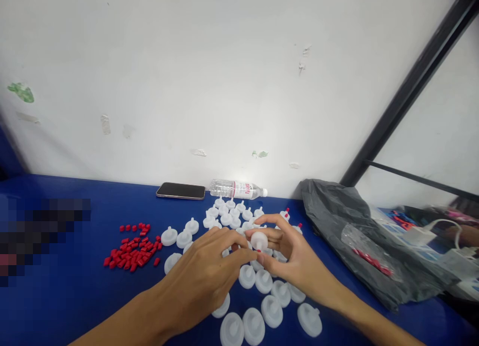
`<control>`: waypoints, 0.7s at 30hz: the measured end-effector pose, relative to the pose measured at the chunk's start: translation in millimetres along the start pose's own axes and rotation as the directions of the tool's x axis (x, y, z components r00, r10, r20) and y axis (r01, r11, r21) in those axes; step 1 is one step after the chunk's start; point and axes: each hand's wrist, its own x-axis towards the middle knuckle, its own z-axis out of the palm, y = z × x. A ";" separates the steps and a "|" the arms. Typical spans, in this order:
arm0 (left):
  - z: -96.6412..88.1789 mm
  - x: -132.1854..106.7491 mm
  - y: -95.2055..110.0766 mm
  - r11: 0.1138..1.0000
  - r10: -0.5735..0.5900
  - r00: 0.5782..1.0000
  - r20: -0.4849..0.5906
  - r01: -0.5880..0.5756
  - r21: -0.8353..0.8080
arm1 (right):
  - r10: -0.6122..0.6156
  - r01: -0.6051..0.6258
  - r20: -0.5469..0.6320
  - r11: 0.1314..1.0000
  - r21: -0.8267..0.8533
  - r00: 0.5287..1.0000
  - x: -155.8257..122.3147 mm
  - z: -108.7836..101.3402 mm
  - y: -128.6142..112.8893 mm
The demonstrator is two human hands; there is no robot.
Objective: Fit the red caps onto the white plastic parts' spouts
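My right hand (290,253) is closed on a white plastic nozzle cap (259,240), its narrow tip turned down towards me. A bit of a red tip cap (259,251) shows at that nozzle's end. My left hand (213,266) is closed in a pinch against the red tip cap, its fingertips partly hidden. Around and beneath both hands lie many loose white nozzle caps (253,327), most with bare nozzles. To the left is a scattered pile of small red tip caps (134,252). At the right back, a nozzle cap (285,214) wears a red tip.
A phone (180,190) and a clear plastic bottle (239,188) lie along the white wall. Right of the caps are a dark grey plastic bag (337,221), a clear packet of red pieces (372,258) and a white plug with a cord (419,234). The table (93,306) is blue.
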 end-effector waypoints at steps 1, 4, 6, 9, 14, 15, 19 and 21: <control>-0.1 -0.5 -0.2 1.000 -0.002 1.000 0.001 0.002 0.001 | -0.005 0.005 -0.013 1.000 -0.015 1.000 0.4 -0.5 0.5; -0.8 -1.0 -0.2 1.000 -0.013 1.000 0.007 0.013 0.000 | -0.043 0.039 -0.071 0.998 -0.048 0.997 2.2 -3.7 5.1; -1.7 -0.5 -0.3 1.000 -0.020 1.000 0.008 0.020 0.001 | -0.067 0.063 -0.084 0.997 -0.046 0.994 4.2 -7.0 7.9; -3.2 0.6 -1.9 1.000 -0.025 1.000 0.009 0.025 0.011 | -0.100 0.094 -0.095 0.994 -0.064 0.991 7.4 -11.2 7.4; -9.2 3.6 -9.6 0.998 -0.020 1.000 -0.016 0.021 0.062 | -0.187 0.165 -0.118 0.970 -0.176 0.975 9.7 -15.2 1.7; -11.9 4.7 -12.4 0.997 -0.021 0.999 -0.025 0.023 0.079 | -0.212 0.180 -0.138 0.961 -0.211 0.967 10.4 -17.6 1.3; -29.1 10.8 -30.4 0.979 -0.033 0.997 -0.074 0.047 0.196 | -0.249 0.142 -0.277 0.923 -0.357 0.928 17.5 -39.2 3.5; -39.7 13.3 -43.6 0.956 -0.038 0.996 -0.084 0.061 0.286 | -0.252 0.091 -0.340 0.900 -0.426 0.906 23.8 -55.4 7.8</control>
